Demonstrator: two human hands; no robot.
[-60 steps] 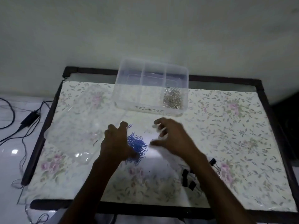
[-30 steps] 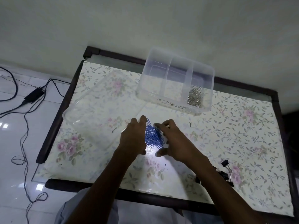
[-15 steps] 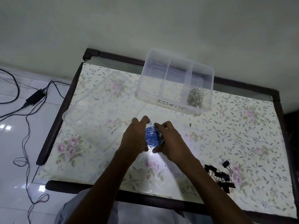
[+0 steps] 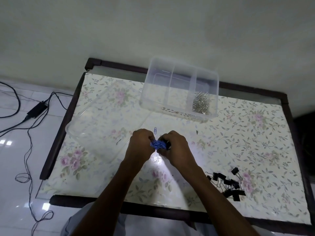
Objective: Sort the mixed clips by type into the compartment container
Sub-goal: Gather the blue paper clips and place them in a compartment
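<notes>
Both hands meet above the middle of the tabletop (image 4: 255,150), which is covered with a floral sheet inside a dark frame. The left hand (image 4: 140,147) and the right hand (image 4: 175,149) have their fingers curled inward around a bunch of blue paper clips (image 4: 158,144), pressed together between the two palms so that only a strip of blue shows in the gap. One loose blue paper clip (image 4: 155,130) lies flat on the sheet just beyond the knuckles, apart from both hands. Further back stands the clear compartment container (image 4: 180,89), divided by two walls into three sections; a heap of silver paper clips (image 4: 201,103) fills the near end of the right section, while the contents of the other two cannot be made out through the plastic. A clear plastic lid (image 4: 102,120) rests on the left part of the sheet, its near right corner close to the left hand. A cluster of black binder clips (image 4: 227,183) sits near the front right, just beside the right forearm. On the tiled floor (image 4: 15,159) to the left, a black power adapter (image 4: 36,108) lies among trailing black cables (image 4: 27,176). A pale wall (image 4: 153,28) rises behind the table.
</notes>
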